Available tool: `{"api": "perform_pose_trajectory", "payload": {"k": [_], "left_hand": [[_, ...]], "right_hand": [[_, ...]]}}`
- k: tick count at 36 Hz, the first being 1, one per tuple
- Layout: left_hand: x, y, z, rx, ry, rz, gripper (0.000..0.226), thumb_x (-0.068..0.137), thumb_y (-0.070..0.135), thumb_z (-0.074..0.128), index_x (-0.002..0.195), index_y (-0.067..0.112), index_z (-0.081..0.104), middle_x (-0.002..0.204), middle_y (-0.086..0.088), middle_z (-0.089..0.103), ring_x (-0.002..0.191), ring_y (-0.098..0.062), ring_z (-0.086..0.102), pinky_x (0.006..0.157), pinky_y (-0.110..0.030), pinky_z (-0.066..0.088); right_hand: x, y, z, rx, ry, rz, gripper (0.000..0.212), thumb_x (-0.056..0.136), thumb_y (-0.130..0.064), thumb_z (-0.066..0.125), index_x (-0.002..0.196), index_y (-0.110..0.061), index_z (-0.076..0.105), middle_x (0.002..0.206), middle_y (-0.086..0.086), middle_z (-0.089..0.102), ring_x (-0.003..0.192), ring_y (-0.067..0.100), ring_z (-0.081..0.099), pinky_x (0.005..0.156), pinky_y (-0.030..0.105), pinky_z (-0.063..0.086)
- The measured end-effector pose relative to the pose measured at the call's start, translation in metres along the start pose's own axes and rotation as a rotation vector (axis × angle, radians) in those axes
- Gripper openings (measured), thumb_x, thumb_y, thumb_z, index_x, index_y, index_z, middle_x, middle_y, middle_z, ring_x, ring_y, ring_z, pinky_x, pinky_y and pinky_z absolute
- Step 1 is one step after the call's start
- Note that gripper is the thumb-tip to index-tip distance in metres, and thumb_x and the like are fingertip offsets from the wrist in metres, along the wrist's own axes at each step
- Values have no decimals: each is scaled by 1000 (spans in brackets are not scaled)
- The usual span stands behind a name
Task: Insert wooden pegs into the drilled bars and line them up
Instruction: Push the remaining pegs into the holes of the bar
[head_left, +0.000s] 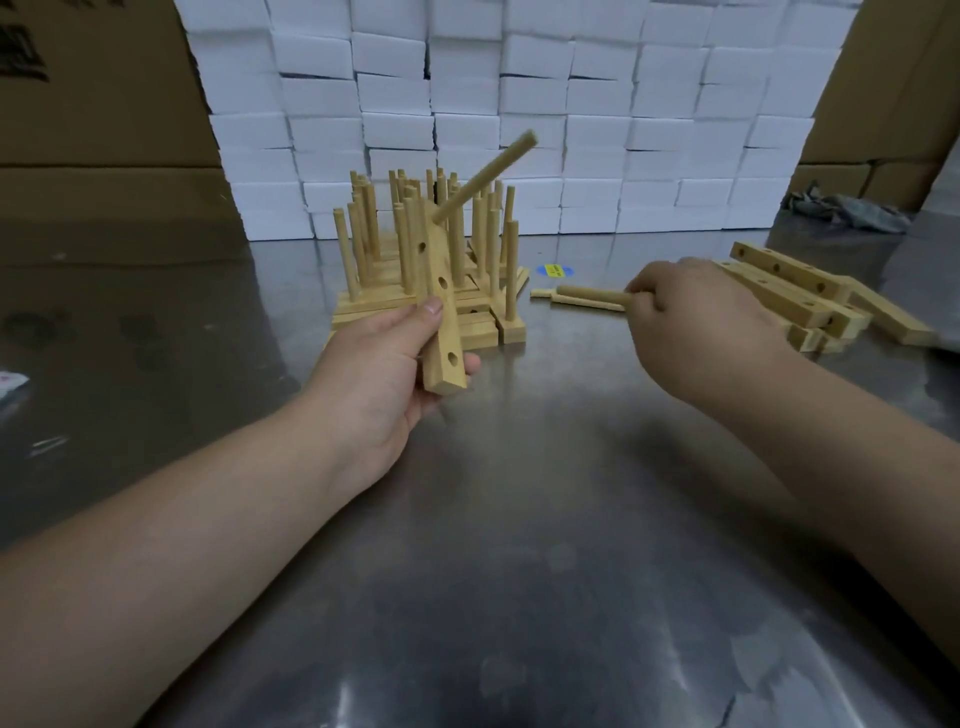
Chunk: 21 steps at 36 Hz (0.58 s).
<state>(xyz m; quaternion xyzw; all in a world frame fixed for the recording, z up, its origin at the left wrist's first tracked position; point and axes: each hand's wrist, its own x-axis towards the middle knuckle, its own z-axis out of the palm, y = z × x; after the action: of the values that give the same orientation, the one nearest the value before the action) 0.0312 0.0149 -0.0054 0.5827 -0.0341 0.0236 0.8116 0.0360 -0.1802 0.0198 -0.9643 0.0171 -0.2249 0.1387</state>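
Left hand (387, 358) grips bar (441, 317) (one peg (485, 176) in); right hand (691, 312) pinches next peg (592, 296) — align with an open hole.

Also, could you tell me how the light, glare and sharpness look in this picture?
Head view: soft light leaves dull glare patches and blurred arm reflections on the brushed steel table; the round wooden peg slotted in the hand-held drilled wooden bar is slightly blurred; the wall of white blocks bows with wide-angle distortion.
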Motion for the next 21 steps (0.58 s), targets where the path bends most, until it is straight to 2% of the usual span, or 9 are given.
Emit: {"api": "perform_pose_trajectory", "payload": {"k": [2,5,6,8,10,14,18,21], "left_hand": [[1,0,0,-10,15,-6,15,96,19,47,91,12,59,79,-8,62,49,-9,62,45,-19,49],[2,0,-1,12,29,1,17,98,23,45,92,14,59,79,-5,62,46,-8,59,43,-18,48],[2,0,-1,18,34,6,18,98,23,44,91,15,59,76,-4,61,45,-8,57,42,-18,46],[2,-1,0,37,40,17,20,98,25,43,90,15,58,68,-1,59,42,-7,53,40,-17,44],[1,-2,0,71,35,16,22,99,27,40,91,17,58,63,1,59,41,-6,51,40,-17,43],[1,-3,2,109,43,24,24,100,28,37,88,19,56,57,3,57,39,-7,48,41,-18,42],[1,-4,2,166,62,33,25,100,28,38,87,19,56,56,5,57,39,-7,47,41,-18,41],[1,-5,1,227,71,53,27,99,29,39,81,20,57,56,6,57,42,-9,47,42,-20,39]], "right_hand": [[-9,-5,-2,138,53,-99,24,91,-21,35,86,-14,58,76,3,53,68,21,49,53,30,30],[-22,-14,-6,298,17,-218,27,87,-25,39,79,-11,61,53,2,46,45,9,39,43,26,25],[-25,-16,-7,323,-20,-252,28,84,-29,40,78,-13,62,54,4,48,44,7,40,41,25,27],[-32,-21,-6,342,-124,-304,28,78,-37,40,74,-21,62,60,-12,55,46,-1,45,39,15,26],[-36,-24,-5,375,-209,-327,24,74,-40,40,71,-27,60,59,-22,55,49,-4,48,41,12,33],[-38,-26,-3,410,-230,-360,22,72,-38,40,69,-28,59,60,-22,55,54,-4,49,46,8,35],[-39,-27,-3,422,-220,-373,23,73,-40,39,70,-29,59,54,-8,55,54,-2,48,47,11,36],[-40,-28,-2,436,-227,-375,19,72,-43,41,67,-34,57,55,-14,54,53,0,48,46,12,35]]}}
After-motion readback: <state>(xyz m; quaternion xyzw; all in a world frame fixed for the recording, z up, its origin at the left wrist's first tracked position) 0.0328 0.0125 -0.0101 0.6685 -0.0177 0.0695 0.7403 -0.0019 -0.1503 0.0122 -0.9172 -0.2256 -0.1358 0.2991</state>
